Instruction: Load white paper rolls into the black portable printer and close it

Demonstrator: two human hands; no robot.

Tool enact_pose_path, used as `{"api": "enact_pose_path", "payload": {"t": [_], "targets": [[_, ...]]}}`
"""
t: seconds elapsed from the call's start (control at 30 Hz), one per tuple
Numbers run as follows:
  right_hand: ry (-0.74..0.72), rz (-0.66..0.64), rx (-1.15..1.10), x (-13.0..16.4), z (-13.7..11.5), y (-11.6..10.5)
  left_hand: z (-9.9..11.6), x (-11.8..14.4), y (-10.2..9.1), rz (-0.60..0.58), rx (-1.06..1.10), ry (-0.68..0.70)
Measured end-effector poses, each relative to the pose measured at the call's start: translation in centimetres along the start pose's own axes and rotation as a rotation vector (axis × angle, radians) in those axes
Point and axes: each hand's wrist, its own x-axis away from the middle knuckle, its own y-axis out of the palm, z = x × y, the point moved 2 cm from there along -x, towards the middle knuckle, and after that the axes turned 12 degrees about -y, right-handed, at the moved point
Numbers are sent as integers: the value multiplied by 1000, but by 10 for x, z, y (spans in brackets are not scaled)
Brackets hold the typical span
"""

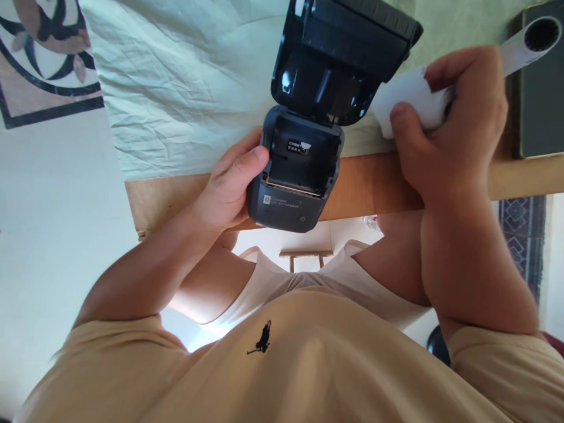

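Note:
A small dark grey label printer (293,176) stands at the near edge of the wooden table (374,185), its lid (343,53) swung up and open. The paper bay inside looks empty, with a small sticker on its wall. My left hand (231,185) grips the printer's left side, thumb on its top edge. To the right of the printer, my right hand (453,126) is closed around a white paper roll (412,100), held just above the table. A strip of the paper runs up and right to a curled end with a dark core (540,32).
A pale green wrinkled cloth (185,88) covers the table behind the printer. A dark flat box or device (540,106) lies at the right edge. Patterned floor tiles (44,59) show at upper left. My beige shirt fills the lower frame.

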Motion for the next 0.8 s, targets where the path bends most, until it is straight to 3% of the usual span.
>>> {"api": "enact_pose_path", "payload": {"t": [0.13, 0.2, 0.33, 0.43, 0.6, 0.8], "targets": [[73, -44, 137, 1, 6, -1, -1, -1, 0, 2, -2, 14], [43, -27, 116, 1, 6, -3, 0, -1, 1, 11, -9, 22], [-105, 11, -210, -1, -4, -8, 3, 1, 5, 23, -20, 1], [-116, -55, -342, 0, -12, -11, 5, 4, 6, 29, 6, -23], [-102, -209, -367, 4, -18, -6, 8, -1, 14, 112, 5, -156], [-174, -156, -175, 4, -20, -2, 11, -12, 31, 134, -6, -233]]}}
